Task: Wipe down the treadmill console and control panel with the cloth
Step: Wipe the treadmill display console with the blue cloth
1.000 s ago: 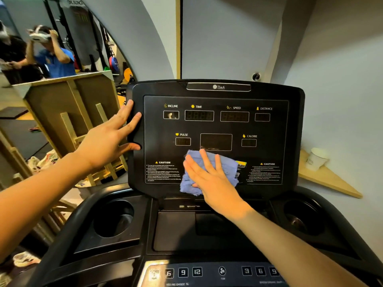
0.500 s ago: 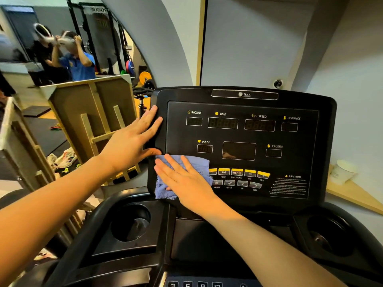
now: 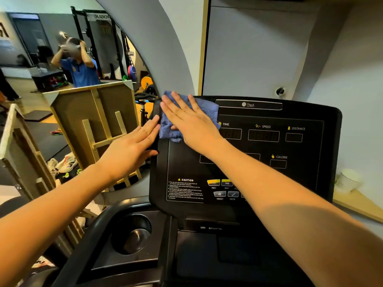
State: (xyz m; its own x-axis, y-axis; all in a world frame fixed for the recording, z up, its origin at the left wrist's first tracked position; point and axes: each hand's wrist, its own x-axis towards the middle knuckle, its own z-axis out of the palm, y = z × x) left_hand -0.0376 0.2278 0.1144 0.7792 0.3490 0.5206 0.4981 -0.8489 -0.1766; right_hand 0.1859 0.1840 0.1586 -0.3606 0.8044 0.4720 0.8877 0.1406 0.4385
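Cloth [image 3: 207, 109] under right hand [image 3: 190, 123] hides INCLINE readout

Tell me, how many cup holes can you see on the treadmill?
1. The cup hole sits low on the left, below the screen panel. The right arm may hide another on the other side.

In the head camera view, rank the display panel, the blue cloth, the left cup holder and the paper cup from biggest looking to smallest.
1. display panel
2. left cup holder; it sits nearer the camera, so its lead over the cloth is unsure
3. blue cloth, partly hidden by the right hand
4. paper cup
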